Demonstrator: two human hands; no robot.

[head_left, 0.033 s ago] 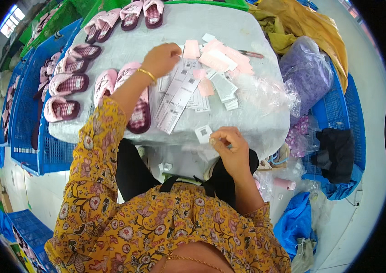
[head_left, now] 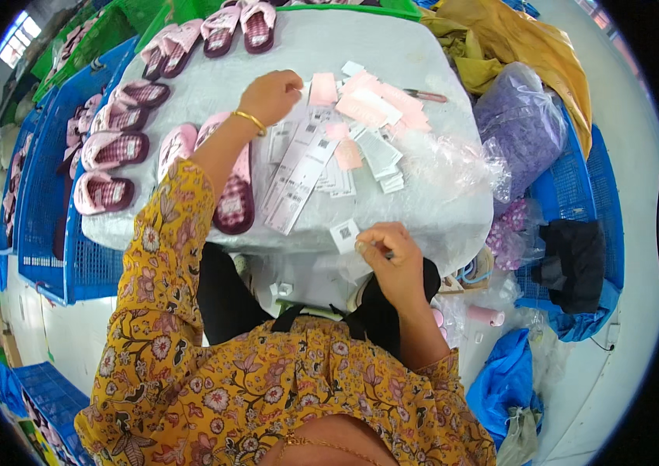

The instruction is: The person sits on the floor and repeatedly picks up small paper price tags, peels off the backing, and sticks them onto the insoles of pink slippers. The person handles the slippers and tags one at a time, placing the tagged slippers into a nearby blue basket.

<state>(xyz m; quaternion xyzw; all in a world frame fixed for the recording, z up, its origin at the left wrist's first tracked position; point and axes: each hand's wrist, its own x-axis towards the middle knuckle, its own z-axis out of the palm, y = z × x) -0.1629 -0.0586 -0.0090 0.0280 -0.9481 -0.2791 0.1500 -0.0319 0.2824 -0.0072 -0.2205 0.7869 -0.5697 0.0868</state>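
Far left, pink slippers [head_left: 116, 149] line the table edge, toes out; a bigger slipper pair [head_left: 234, 208] sits under the left forearm. Left hand [head_left: 271, 98] reaches forward above the table, wrist bent right, fingers curled; can't tell if it grips anything. Next, white label strips [head_left: 299, 180] with barcodes, text too small to read from here. White square tag [head_left: 343, 233] is at the near table edge, code square facing up, corner pinched by right hand [head_left: 394, 260], thumb against forefinger, other fingers folded. Further right, purple bagged bundle [head_left: 520, 120]

Bright, soft light, glare on plastic film [head_left: 454, 165], fisheye-bent edges, black corners
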